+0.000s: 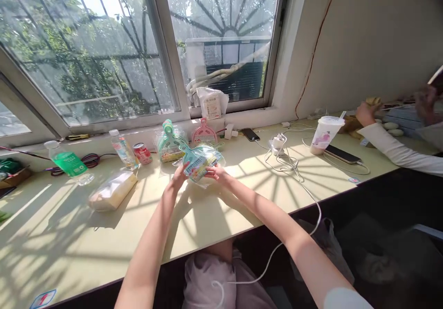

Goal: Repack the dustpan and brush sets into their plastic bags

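Note:
Both hands hold a teal dustpan-and-brush set [198, 161] in clear plastic wrap, tilted above the table. My left hand [179, 178] grips its left edge. At its lower right edge, the fingers of my right hand [218, 173] are closed on the wrap. Just behind it, several similar green dustpan sets [169, 140] in clear wrap lean against the window ledge. A pink dustpan set [204, 131] stands beside them, its lower part hidden by the held one.
A tissue pack [114, 191], green-liquid bottle [69, 162], clear bottle [123, 149] and red can [142, 153] stand left. Rightward are a black phone [250, 135], charger with cables [277, 143], drink cup [326, 135] and another phone [342, 154]. Another person's arm [398, 149] reaches in.

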The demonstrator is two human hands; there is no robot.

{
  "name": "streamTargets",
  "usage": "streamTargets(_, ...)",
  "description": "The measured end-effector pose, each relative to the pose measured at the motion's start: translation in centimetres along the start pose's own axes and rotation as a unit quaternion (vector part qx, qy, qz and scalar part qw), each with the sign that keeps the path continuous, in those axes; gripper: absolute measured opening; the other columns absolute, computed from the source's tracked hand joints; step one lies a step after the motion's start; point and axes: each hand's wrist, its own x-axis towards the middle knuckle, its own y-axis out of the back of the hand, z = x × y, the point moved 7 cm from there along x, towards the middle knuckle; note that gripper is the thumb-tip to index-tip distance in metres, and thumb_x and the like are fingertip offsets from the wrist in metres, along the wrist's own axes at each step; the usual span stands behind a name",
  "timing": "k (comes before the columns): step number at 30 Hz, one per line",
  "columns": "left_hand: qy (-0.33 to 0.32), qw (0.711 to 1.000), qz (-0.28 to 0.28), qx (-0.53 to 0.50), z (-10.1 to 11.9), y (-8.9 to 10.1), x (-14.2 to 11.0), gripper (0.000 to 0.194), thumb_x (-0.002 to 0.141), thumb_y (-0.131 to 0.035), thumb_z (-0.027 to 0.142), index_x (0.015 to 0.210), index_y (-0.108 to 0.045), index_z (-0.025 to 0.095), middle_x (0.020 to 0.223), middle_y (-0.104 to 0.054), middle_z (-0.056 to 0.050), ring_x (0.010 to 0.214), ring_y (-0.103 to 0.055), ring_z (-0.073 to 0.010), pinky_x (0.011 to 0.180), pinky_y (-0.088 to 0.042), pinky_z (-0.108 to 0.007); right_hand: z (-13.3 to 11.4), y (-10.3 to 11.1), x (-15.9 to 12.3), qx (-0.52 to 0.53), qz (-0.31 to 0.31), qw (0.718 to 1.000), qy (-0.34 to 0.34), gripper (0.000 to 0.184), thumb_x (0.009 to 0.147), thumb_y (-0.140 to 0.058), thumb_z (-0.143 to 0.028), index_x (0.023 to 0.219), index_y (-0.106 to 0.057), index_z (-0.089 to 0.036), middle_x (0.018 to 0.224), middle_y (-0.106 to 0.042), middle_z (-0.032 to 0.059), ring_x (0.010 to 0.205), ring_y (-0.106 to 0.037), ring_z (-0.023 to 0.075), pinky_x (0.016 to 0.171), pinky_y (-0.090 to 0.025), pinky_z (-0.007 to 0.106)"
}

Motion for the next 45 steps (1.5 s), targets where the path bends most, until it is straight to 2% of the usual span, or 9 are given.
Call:
streamTargets(2,-0.026,0.999,0.026,-0.013,-0.4,1.1,0.2,0.029,0.099,-0.072,0.031,0.124,-0.074,0.016,0.106,-0.083,-0.012,0.115,-0.080,-0.0292,0.106,-0.065,-0.042,1.9,-1.3,0.6,-0.031,0.018,0.998,-0.055,0.030,0.073,-0.079,-0.001,0.092,-0.070,-0.022,0.084,-0.080,0.0017,0.096,-0.083,0.0286,0.099,-0.068,0.048)
streamTargets(7,-0.076,0.995,0.044,-0.050,-2.0,3.0,0.6,0.037,0.094,-0.084,0.037,0.124,-0.071,0.020,0.099,-0.082,-0.007,0.110,-0.080,-0.0277,0.105,-0.065,-0.042,5.3,-2.8,0.7,-0.016,0.059,0.996,-0.061,0.027,0.081,-0.073,-0.005,0.097,-0.065,-0.024,0.082,-0.076,-0.0031,0.102,-0.083,0.0280,0.102,-0.067,0.045)
streamTargets(15,-0.038,0.998,-0.020,-0.051,-3.0,0.5,1.3,0.043,0.096,-0.080,0.041,0.130,-0.074,0.015,0.118,-0.084,-0.016,0.138,-0.071,-0.0382,0.115,-0.062,-0.052,5.0,0.0,0.6,0.026,0.098,0.994,-0.034,0.025,0.090,-0.067,-0.015,0.112,-0.063,-0.025,0.098,-0.080,0.0015,0.111,-0.082,0.0264,0.108,-0.067,0.045)
streamTargets(19,-0.080,0.996,-0.022,-0.022,-2.2,1.0,1.6,0.051,0.088,-0.081,0.045,0.131,-0.076,0.018,0.120,-0.085,-0.016,0.139,-0.071,-0.0427,0.117,-0.061,-0.058,5.3,-0.9,0.4,0.024,0.065,0.997,-0.022,0.039,0.092,-0.068,-0.022,0.130,-0.063,-0.026,0.112,-0.083,0.0039,0.113,-0.083,0.0266,0.104,-0.071,0.046)
streamTargets(22,-0.114,0.993,-0.006,-0.010,-2.0,1.7,1.9,0.047,0.082,-0.084,0.047,0.121,-0.077,0.020,0.118,-0.085,-0.016,0.137,-0.072,-0.0440,0.117,-0.061,-0.061,5.6,-1.4,0.3,0.018,0.053,0.998,-0.011,0.042,0.095,-0.068,-0.025,0.136,-0.062,-0.026,0.117,-0.085,0.0047,0.111,-0.084,0.0266,0.102,-0.071,0.046)
streamTargets(26,-0.142,0.990,0.025,-0.006,-2.3,2.0,1.9,0.046,0.084,-0.084,0.051,0.114,-0.072,0.018,0.111,-0.085,-0.014,0.135,-0.074,-0.0406,0.113,-0.062,-0.057,6.2,-0.9,0.5,0.005,0.060,0.998,-0.035,0.028,0.098,-0.062,-0.019,0.126,-0.065,-0.022,0.107,-0.085,0.0043,0.109,-0.083,0.0252,0.108,-0.068,0.045)
streamTargets(30,-0.151,0.987,0.051,-0.008,-2.3,2.4,1.8,0.037,0.091,-0.081,0.046,0.113,-0.068,0.019,0.107,-0.084,-0.010,0.125,-0.077,-0.0352,0.108,-0.062,-0.048,6.0,-1.2,1.2,-0.032,0.001,0.999,-0.035,0.019,0.096,-0.063,-0.016,0.113,-0.068,-0.021,0.105,-0.085,0.0062,0.112,-0.083,0.0251,0.111,-0.066,0.043)
streamTargets(38,-0.166,0.986,-0.015,0.008,-2.4,1.6,1.9,0.052,0.084,-0.092,0.044,0.121,-0.063,0.021,0.114,-0.083,-0.009,0.122,-0.078,-0.0323,0.107,-0.062,-0.045,5.4,0.3,2.3,-0.097,0.001,0.995,-0.006,0.021,0.092,-0.079,-0.030,0.109,-0.069,-0.024,0.111,-0.085,0.0069,0.103,-0.084,0.0258,0.098,-0.071,0.042)
streamTargets(45,-0.178,0.983,-0.048,0.021,-2.1,1.1,1.7,0.067,0.090,-0.090,0.052,0.142,-0.057,0.026,0.122,-0.082,-0.009,0.124,-0.078,-0.0320,0.107,-0.064,-0.047,2.9,0.3,2.8,-0.177,-0.108,0.978,-0.031,0.024,0.083,-0.088,-0.024,0.103,-0.074,-0.022,0.103,-0.086,0.0059,0.103,-0.083,0.0257,0.097,-0.073,0.046)
